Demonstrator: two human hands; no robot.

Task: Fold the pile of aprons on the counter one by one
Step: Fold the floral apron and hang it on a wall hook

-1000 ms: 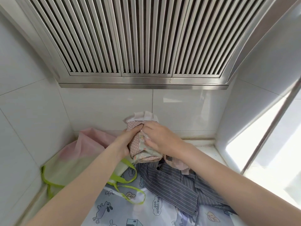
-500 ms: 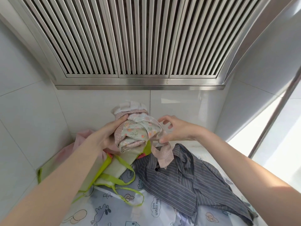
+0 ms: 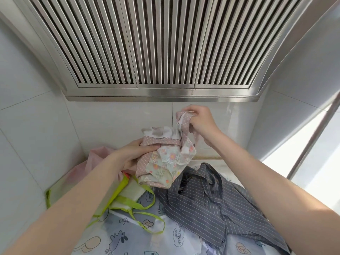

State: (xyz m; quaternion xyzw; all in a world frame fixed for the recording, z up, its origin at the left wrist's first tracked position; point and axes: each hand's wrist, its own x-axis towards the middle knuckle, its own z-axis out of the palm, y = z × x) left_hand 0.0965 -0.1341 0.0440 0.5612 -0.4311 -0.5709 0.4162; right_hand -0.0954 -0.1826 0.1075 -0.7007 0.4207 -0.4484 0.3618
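A person's left hand [image 3: 135, 156] grips a bunched pink polka-dot and floral fabric apron [image 3: 163, 161], lifted above a grey pinstriped apron [image 3: 202, 203] on the counter; the right hand [image 3: 199, 120] pinches its pink strap [image 3: 184, 117] higher up, under the steel range hood [image 3: 161, 92]

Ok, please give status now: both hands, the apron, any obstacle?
Left hand grips floral apron bundle. Right hand pinches its strap, lifted. Striped apron lies underneath; nothing blocking.
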